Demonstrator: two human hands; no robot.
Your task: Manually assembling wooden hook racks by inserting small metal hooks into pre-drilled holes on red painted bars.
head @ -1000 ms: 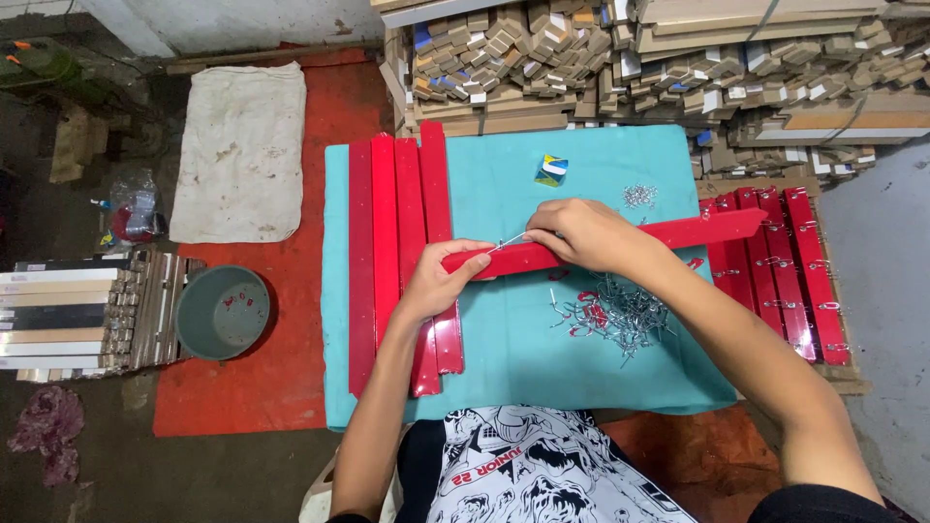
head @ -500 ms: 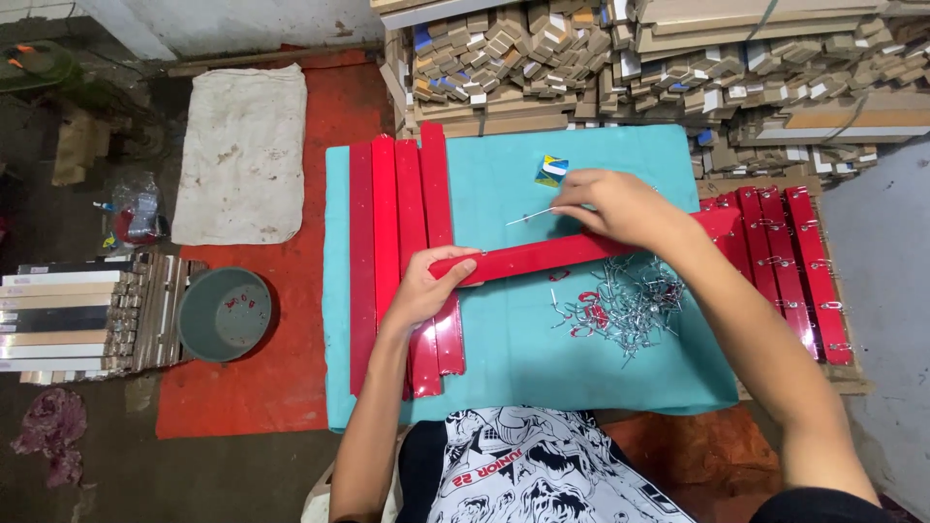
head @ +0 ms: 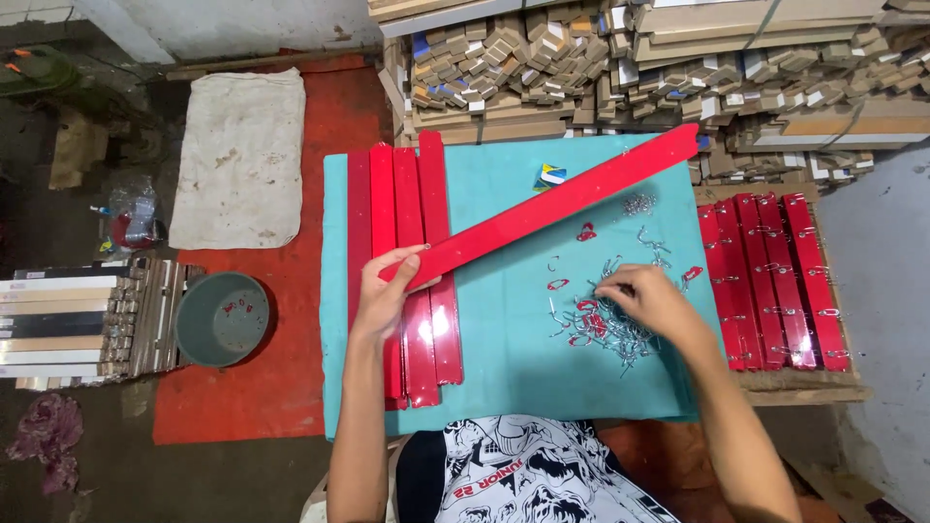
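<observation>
Four long flat red strips lie side by side at the left of the teal work mat, bare of fittings as far as can be seen; judged as stock still to be fitted. Four more red strips with metal hooks attached lie in a row on the wooden board to the right, judged finished. One red strip in hand lies slantwise across the mat, its lower end gripped by the left hand, fingers closed over the edge, its upper end reaching the stacked cut wooden blocks beyond. Right hand rests palm down on the loose heap of small silver hooks and red clips, fingers curled narrow into the pile; whether a piece is pinched between them cannot be told. Hooks too many and too small to count. Work judged about half done. One grey round bucket on the red floor mat; one soiled white cloth sack above it.
</observation>
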